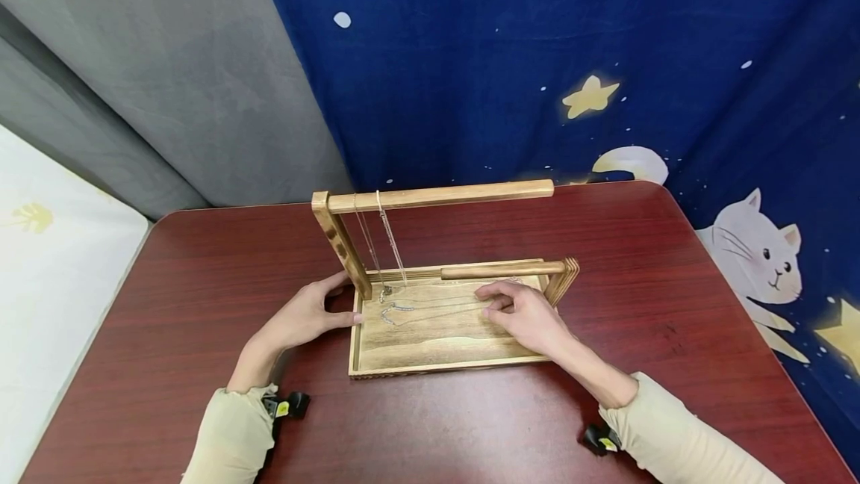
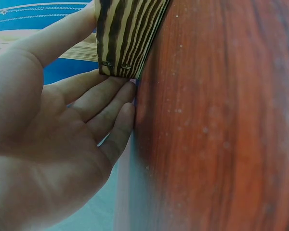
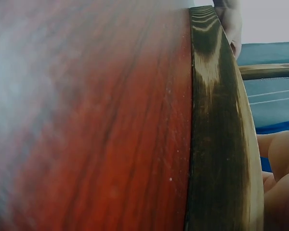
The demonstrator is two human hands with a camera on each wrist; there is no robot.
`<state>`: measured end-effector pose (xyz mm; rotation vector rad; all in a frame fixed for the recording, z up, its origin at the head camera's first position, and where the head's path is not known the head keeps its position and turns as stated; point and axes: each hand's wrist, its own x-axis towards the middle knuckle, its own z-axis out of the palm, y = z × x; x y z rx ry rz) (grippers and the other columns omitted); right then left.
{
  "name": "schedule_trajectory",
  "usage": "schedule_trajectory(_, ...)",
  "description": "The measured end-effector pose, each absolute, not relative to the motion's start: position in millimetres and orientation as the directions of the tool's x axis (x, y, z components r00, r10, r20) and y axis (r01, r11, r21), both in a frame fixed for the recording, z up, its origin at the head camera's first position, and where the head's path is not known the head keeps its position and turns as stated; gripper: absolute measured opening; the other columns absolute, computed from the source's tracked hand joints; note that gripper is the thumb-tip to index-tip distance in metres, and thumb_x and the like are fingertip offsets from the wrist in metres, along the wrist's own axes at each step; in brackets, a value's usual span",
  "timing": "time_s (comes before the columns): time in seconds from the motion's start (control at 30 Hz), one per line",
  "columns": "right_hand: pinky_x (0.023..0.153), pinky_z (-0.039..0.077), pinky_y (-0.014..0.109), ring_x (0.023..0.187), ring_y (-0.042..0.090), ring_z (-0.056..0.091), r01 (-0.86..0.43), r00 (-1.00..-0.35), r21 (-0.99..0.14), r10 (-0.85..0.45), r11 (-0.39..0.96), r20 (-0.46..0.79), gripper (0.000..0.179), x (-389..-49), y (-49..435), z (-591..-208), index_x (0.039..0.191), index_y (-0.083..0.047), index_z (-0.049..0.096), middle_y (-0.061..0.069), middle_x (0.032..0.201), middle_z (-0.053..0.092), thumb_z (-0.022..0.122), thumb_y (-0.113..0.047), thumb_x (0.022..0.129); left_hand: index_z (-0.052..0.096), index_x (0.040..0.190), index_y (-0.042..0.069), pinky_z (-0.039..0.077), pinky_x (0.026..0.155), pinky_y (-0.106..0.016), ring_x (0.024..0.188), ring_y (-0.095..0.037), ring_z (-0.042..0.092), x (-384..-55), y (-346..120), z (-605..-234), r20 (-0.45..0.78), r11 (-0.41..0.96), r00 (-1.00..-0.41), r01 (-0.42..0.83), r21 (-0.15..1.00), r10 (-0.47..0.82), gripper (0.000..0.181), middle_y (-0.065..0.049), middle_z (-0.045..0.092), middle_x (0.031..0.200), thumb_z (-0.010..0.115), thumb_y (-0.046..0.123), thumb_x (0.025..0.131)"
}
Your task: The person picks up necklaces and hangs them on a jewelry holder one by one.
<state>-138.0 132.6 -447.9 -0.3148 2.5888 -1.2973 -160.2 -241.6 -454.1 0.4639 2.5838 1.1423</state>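
A wooden jewelry stand (image 1: pixel 433 355) has a tray base, a tall post with a long bar at the left and a lower bar at the right. My left hand (image 1: pixel 302 317) grips the tray's left edge, thumb over the rim; in the left wrist view its fingers (image 2: pixel 101 98) lie along the striped outer wood. Over the tray's right half, my right hand (image 1: pixel 527 317) pinches a thin silver necklace (image 1: pixel 440 308) with thumb and fingertips. The necklace's two strands stretch leftward across the tray to a beaded part (image 1: pixel 396 311). The chain's end is hidden behind the fingers.
Two thin necklaces (image 1: pixel 391 237) hang from the tall bar (image 1: pixel 443 195) near its post, one ending in a small dark pendant at the tray. The lower bar (image 1: pixel 504 270) runs behind my right hand. A reddish-brown table (image 1: pixel 430 432) lies beneath; curtains stand behind it.
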Motion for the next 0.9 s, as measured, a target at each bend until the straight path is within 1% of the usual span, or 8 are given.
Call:
schedule_trajectory(0.3,0.074,0.052,0.027,0.087,0.008,0.066,-0.105,-0.946,-0.790,-0.305,0.604,-0.108,0.025,-140.2,130.3,-445.3,0.115,-0.015,0.072,-0.003,0.107,0.071,0.073,-0.014,0.089,0.040,0.149,-0.002,0.040,0.106,-0.054,0.131,-0.036,0.048,-160.1,-241.6,-452.7,-0.124,0.635,-0.907,0.179,0.752,0.403,0.082,-0.020,0.053,0.141,0.080,0.033,0.086)
schedule_trajectory(0.67,0.072,0.053,0.029,0.084,0.006,0.067,-0.111,-0.949,-0.763,-0.296,0.636,-0.109,0.025,-144.7,127.6,-448.4,0.113,-0.016,0.073,-0.004,0.105,0.073,0.075,-0.013,0.088,0.039,0.150,-0.002,0.039,0.106,-0.054,0.132,-0.036,0.048,-158.7,-242.0,-451.0,-0.132,0.633,-0.906,0.171,0.755,0.402,0.084,-0.021,0.052,0.142,0.080,0.033,0.086)
schedule_trajectory(0.9,0.071,0.053,0.027,0.083,0.006,0.067,-0.114,-0.948,-0.753,-0.296,0.649,-0.112,0.024,-146.9,127.2,-448.3,0.110,-0.015,0.074,-0.003,0.104,0.073,0.076,-0.011,0.086,0.039,0.150,-0.001,0.039,0.106,-0.054,0.132,-0.036,0.048,-159.0,-241.7,-451.3,-0.131,0.636,-0.906,0.174,0.752,0.403,0.082,-0.020,0.053,0.141,0.079,0.033,0.086)
